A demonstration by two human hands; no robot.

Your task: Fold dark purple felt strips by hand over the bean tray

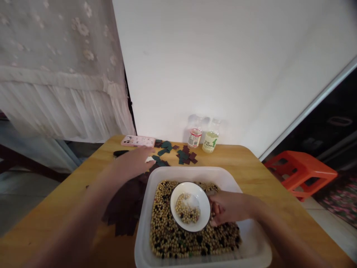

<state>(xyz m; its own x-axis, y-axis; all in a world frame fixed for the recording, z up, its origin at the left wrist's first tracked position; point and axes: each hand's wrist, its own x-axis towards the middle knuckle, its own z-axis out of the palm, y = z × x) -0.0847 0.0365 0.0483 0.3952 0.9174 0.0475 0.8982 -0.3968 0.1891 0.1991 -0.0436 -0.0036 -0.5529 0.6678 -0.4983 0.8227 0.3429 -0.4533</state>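
Where beans [188, 214] lie, white bowl [205, 207], round

My wooden table [256, 178] | white tub [195, 170] before me | pink phone [138, 141] and two bottles [210, 142] along back | dark pieces [187, 156] scattered

I count one bare left hand [135, 160], one bare right hand [230, 206], one round white bowl [203, 196], one rectangular translucent plastic tub [192, 171], two clear labelled bottles [210, 142], one pink patterned phone [141, 141], one orange plastic stool [315, 169] and one yellowish wooden table [237, 160]. Small round tan and black beads [173, 238] and flat dark green and maroon pieces [186, 154] are too many for me to count.
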